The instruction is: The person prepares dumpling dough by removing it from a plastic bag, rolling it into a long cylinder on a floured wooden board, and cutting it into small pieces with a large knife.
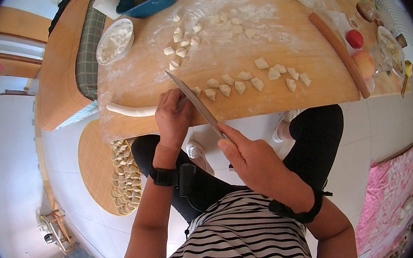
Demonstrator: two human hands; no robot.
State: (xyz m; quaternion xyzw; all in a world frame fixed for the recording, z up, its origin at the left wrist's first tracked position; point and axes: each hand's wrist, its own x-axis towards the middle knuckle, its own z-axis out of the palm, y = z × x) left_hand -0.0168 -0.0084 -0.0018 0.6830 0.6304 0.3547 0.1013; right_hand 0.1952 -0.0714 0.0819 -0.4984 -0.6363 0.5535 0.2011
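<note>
My left hand [171, 116] is closed on the right end of a white dough rope [130, 110], which lies along the near edge of the floured wooden board [138, 83]. In my right hand [254, 160] is a kitchen knife [196, 103], its blade slanting to the far left and passing close beside my left fingers. The blade partly hides those fingertips and the rope's end. Small cut dough pieces [240, 87] run in a loose band to the right of the knife. More dough pieces [181, 52] lie scattered farther back.
A white bowl of flour [129, 28] and a blue bowl of dark filling [166, 3] stand at the far left. A rolling pin [339, 55] lies at the right, near a peach [363, 63] and a red ball-shaped thing [354, 39]. Below left, a round tray [92, 167] bears rows of dumplings [126, 181].
</note>
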